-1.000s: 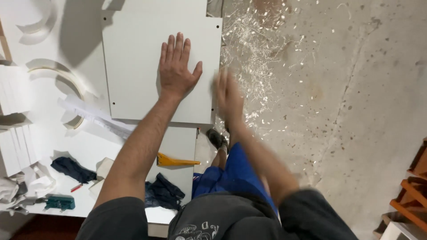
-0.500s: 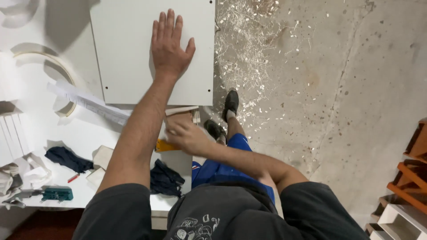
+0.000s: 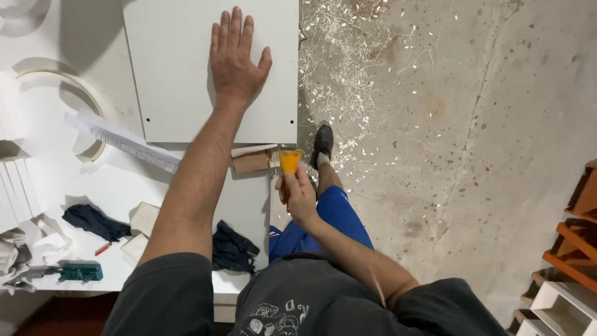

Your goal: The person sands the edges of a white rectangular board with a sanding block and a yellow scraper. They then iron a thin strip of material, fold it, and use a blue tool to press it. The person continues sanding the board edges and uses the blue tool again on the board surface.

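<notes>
Left hand [image 3: 235, 59] lies flat, fingers spread, on white panel [image 3: 180, 68]; right hand [image 3: 297, 193] grips orange scraper [image 3: 290, 160] at 5 o'clock, just off the panel's corner.

Left arm stretched straight, running from lower left of the frame toward top centre. Left hand [image 3: 235, 59] flat, palm down, fingers together and pointing up-frame, thumb splayed to the right. Right arm bent at the elbow, forearm angling from lower right up to centre. Right hand [image 3: 297, 191] at frame centre, fingers curled closed in a grip, knuckles facing camera. Bare forearms; dark short sleeves at both shoulders. Hands well apart.
</notes>
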